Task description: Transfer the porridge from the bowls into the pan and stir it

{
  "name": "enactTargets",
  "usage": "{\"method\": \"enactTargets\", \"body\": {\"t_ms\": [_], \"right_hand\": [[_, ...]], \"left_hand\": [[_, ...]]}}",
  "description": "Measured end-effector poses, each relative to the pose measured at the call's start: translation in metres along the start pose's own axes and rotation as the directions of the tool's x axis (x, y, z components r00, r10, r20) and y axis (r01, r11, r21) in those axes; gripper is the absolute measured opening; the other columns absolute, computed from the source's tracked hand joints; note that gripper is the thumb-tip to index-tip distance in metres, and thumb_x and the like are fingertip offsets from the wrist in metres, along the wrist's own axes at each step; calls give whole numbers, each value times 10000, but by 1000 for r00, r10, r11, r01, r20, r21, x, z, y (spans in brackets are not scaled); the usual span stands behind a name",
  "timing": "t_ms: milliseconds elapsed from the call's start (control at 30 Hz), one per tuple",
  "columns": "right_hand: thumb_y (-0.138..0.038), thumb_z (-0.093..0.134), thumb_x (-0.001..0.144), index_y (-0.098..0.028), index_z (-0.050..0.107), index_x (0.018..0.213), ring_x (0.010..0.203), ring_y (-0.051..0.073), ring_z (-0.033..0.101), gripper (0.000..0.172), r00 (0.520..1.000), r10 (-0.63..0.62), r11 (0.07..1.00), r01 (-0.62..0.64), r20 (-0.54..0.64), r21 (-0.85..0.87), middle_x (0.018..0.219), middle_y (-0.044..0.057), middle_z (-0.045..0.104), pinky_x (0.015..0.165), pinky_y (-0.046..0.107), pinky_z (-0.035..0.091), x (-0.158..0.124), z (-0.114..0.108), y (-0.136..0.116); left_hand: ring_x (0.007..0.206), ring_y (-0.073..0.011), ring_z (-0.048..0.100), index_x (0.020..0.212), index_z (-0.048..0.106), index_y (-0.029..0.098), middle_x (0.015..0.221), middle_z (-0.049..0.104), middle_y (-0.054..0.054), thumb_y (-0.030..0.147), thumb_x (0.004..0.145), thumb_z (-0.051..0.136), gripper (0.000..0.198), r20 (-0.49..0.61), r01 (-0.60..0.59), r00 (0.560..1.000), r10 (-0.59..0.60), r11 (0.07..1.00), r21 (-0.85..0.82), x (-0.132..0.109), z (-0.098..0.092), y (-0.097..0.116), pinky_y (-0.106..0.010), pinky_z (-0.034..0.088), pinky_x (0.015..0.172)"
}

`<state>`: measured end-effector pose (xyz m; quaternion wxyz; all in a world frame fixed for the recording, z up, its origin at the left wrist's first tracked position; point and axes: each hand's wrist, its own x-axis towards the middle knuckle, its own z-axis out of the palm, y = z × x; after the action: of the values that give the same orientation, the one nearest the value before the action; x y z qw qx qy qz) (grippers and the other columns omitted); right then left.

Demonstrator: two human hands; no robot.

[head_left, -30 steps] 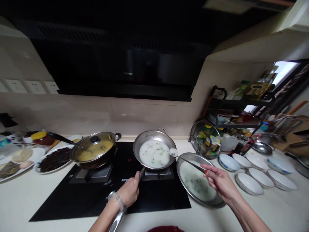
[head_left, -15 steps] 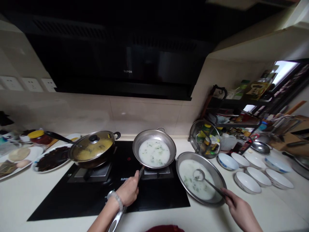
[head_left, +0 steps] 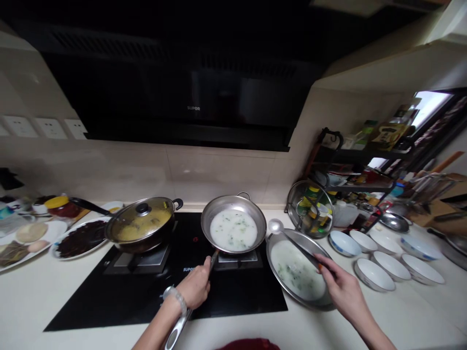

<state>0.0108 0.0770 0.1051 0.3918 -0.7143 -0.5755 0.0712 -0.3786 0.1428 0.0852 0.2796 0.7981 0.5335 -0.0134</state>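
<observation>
My left hand (head_left: 195, 287) is closed around the long handle of a steel wok (head_left: 209, 214) on the right burner. White soup (head_left: 233, 231) flecked with green lies in the wok. My right hand (head_left: 339, 284) grips the dark handle of a ladle (head_left: 276, 226). The ladle's bowl is raised over the gap between the wok and a wide steel basin (head_left: 323, 243), near the basin's far left rim. Inside the basin is more of the white soup (head_left: 297, 270) with greens. Whether the ladle holds any soup is hard to tell.
On the left burner of the black cooktop (head_left: 109, 301) sits a lidded pan (head_left: 144, 233). Plates of food, including a dark dish (head_left: 82, 238), stand left. Several bowls (head_left: 374, 274) are grouped right, below a spice rack (head_left: 357, 187). A glass lid (head_left: 310, 209) leans behind the basin.
My right hand has lifted the ladle out of the basin's soup and swung its bowl up and left toward the wok. My left hand keeps its hold on the handle.
</observation>
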Motion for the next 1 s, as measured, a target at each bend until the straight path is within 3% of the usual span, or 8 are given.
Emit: {"method": "enactTargets", "body": {"t_ms": [233, 367, 467, 567, 700, 833, 900, 1000], "right_hand": [[-242, 407, 813, -186, 686, 1063, 1011, 239, 636, 379, 944, -191, 981, 193, 269, 20, 1077, 100, 704, 923, 365, 473, 18, 48, -63], [-151, 373, 809, -148, 669, 1108, 1023, 235, 624, 421, 890, -249, 962, 273, 381, -8, 1088, 119, 693, 931, 353, 447, 26, 72, -74], [-125, 369, 799, -130, 673, 1095, 1004, 238, 628, 424, 876, -246, 963, 271, 414, -2, 1061, 133, 697, 911, 344, 441, 31, 86, -76], [-131, 397, 775, -116, 679, 1055, 896, 223, 650, 397, 905, -155, 988, 144, 397, 58, 969, 119, 716, 847, 331, 460, 35, 96, -72], [-159, 434, 744, -86, 672, 996, 614, 165, 606, 354, 929, 58, 961, -151, 364, 233, 651, 42, 666, 627, 269, 460, 40, 99, -65], [-187, 480, 711, -89, 656, 967, 419, 101, 440, 326, 897, 203, 860, -355, 392, 367, 534, -10, 578, 431, 218, 316, 38, 90, -67], [-195, 503, 695, -114, 648, 962, 366, 74, 347, 314, 876, 248, 819, -417, 413, 393, 512, -30, 556, 392, 209, 241, 37, 86, -70], [-192, 522, 677, -144, 640, 927, 353, 62, 321, 280, 857, 293, 764, -476, 423, 435, 504, -34, 552, 380, 203, 203, 35, 81, -73]], "left_hand": [[1192, -268, 512, 1447, 173, 25, 1270, 538, -234, 147, 776, 448, 736, -15, 3, 1000, -3, 1000, -8, 1, 4, -2, -358, 358, 1000], [1200, -266, 505, 1450, 174, 49, 1287, 529, -221, 152, 774, 454, 739, -14, -3, 1000, 3, 1000, -6, 2, 4, -3, -353, 364, 994], [1186, -272, 515, 1449, 177, 49, 1272, 538, -222, 151, 772, 454, 739, -24, -2, 1000, 2, 1000, -12, 1, 4, -3, -356, 373, 984], [1156, -280, 536, 1448, 178, 42, 1243, 555, -227, 154, 766, 458, 746, -30, -6, 1000, 6, 1000, -24, 1, 4, -3, -356, 384, 970], [1164, -298, 525, 1438, 174, -7, 1257, 534, -256, 164, 771, 455, 744, -32, -20, 999, 19, 999, -25, 1, 6, -4, -371, 378, 979], [1189, -288, 506, 1441, 167, 3, 1267, 527, -243, 173, 779, 453, 742, -33, -15, 999, 14, 1000, -20, 2, 8, -6, -358, 374, 984], [1191, -275, 506, 1444, 170, 28, 1270, 530, -227, 174, 779, 455, 738, -29, -9, 1000, 9, 1000, -10, 3, 8, -7, -347, 375, 980], [1197, -264, 503, 1445, 174, 52, 1279, 529, -216, 173, 782, 457, 731, -25, -10, 1000, 10, 1000, 0, 3, 8, -7, -343, 372, 983]]}}
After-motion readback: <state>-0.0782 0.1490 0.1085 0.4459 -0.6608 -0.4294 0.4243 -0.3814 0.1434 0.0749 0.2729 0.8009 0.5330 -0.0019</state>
